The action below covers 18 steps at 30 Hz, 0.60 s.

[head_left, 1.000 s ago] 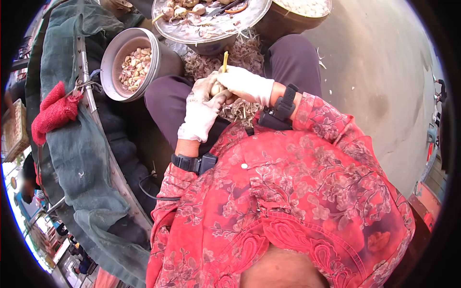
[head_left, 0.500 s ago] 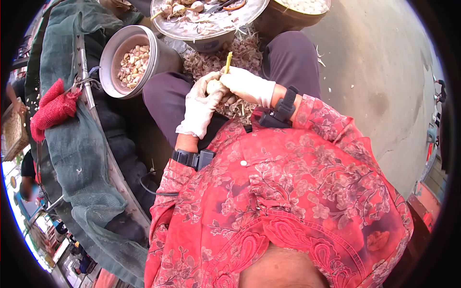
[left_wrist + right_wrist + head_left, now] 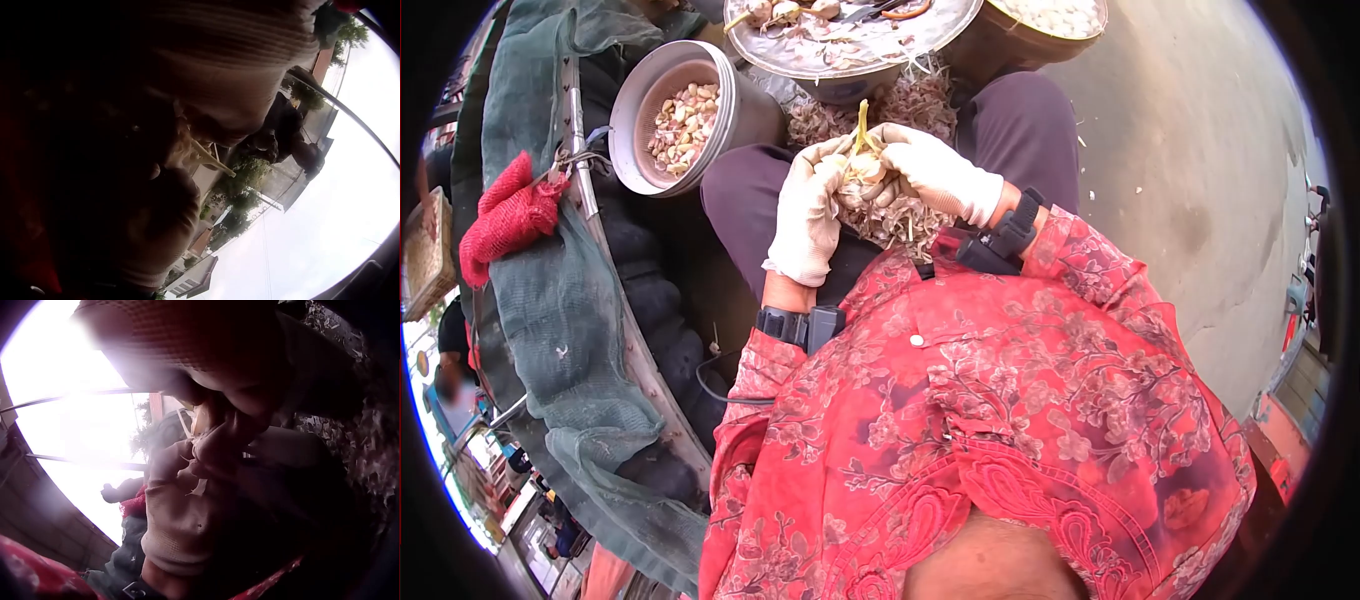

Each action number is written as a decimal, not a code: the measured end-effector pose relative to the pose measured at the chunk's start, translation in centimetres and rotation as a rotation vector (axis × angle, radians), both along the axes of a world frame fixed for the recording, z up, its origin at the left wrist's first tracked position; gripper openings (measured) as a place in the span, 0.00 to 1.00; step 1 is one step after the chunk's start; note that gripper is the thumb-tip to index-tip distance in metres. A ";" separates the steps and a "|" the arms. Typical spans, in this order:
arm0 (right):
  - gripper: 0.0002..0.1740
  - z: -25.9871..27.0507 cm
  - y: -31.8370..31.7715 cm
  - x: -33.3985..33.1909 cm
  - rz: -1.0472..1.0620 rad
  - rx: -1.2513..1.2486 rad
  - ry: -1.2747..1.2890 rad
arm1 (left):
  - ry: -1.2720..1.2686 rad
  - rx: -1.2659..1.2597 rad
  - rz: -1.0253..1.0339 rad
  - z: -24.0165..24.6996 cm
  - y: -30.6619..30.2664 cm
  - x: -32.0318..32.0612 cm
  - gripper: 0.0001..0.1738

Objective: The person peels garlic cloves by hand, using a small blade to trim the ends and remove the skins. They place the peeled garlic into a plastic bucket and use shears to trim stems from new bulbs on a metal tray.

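Both hands wear whitish knit gloves and meet above the lap. Between their fingers is a garlic bulb (image 3: pixel 866 168), its skin ragged and its yellow-green stem sticking up. My left hand (image 3: pixel 805 218) grips the bulb from the left side, thumb and fingers bent around it. From the right, my right hand (image 3: pixel 940 177) pinches it close by the stem. The left wrist view is dark, though the pale stem (image 3: pixel 214 164) stands out between the gloves. In the right wrist view, the gloved fingers hide most of the bulb.
A white bucket (image 3: pixel 622 130) of loose garlic cloves (image 3: pixel 685 128) stands by the left knee. Ahead is a round metal tray (image 3: pixel 800 62) with bulbs and scraps; beyond it, a tub of white peeled cloves (image 3: pixel 1050 15). Garlic skins (image 3: pixel 912 222) lie heaped between the legs. Green netting (image 3: pixel 575 330) hangs at left.
The hands have moved slightly apart at the bulb, with the right hand shifting right. The bulb, smooth and round before, now shows ragged, parted skin around its stem.
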State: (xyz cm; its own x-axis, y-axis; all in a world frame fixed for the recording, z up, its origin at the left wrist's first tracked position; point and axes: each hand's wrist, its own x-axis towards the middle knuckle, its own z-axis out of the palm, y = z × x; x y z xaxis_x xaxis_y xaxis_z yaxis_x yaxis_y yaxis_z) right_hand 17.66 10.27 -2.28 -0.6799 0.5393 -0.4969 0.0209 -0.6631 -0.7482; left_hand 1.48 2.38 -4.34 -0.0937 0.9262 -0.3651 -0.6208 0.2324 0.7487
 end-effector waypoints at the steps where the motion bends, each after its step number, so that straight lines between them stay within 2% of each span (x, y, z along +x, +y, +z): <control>1: 0.18 -0.3 0.1 0.0 0.000 -0.001 0.000 | 0.000 -0.001 0.000 -0.2 0.0 -0.2 0.19; 3: 0.17 -0.7 0.1 0.0 -0.034 -0.096 0.108 | 0.183 -0.030 -0.052 -0.3 0.2 -0.6 0.19; 4: 0.17 -0.6 0.2 -0.1 -0.034 -0.097 0.107 | 0.181 -0.031 -0.051 0.1 0.3 -0.5 0.19; 6: 0.16 -0.2 0.4 -0.3 0.053 0.100 -0.047 | 0.442 -0.017 -0.102 1.0 0.3 -0.3 0.20; 7: 0.16 -0.3 0.5 -0.2 0.054 0.099 -0.049 | 0.440 -0.018 -0.102 0.7 0.4 -0.4 0.20; 9: 0.15 -1.0 1.1 -0.1 0.024 -0.046 0.075 | 0.049 0.019 -0.031 0.0 0.6 -0.9 0.21; 10: 0.14 -1.4 1.1 -0.3 0.004 -0.111 0.130 | -0.048 0.018 -0.026 0.4 0.6 -1.2 0.23; 11: 0.14 -1.7 1.3 -0.2 0.005 -0.111 0.129 | -0.049 0.017 -0.025 -0.1 0.7 -1.5 0.23; 13: 0.14 -1.2 1.5 -0.3 0.020 -0.237 0.258 | -0.224 -0.025 0.040 -0.9 0.8 -2.1 0.23; 14: 0.14 -0.6 1.5 0.0 0.049 -0.128 0.161 | -0.231 -0.027 0.086 -1.2 0.8 -2.2 0.23; 15: 0.14 -0.7 1.5 -0.2 0.050 -0.129 0.159 | -0.161 0.020 0.092 -0.7 0.9 -2.1 0.23; 16: 0.14 -0.8 1.4 -0.5 0.015 -0.244 0.183 | -0.092 0.066 0.097 -0.4 0.8 -2.0 0.23; 18: 0.16 -0.7 1.4 -0.8 -0.020 -0.413 0.188 | -0.291 0.064 0.049 -1.2 1.2 -3.6 0.24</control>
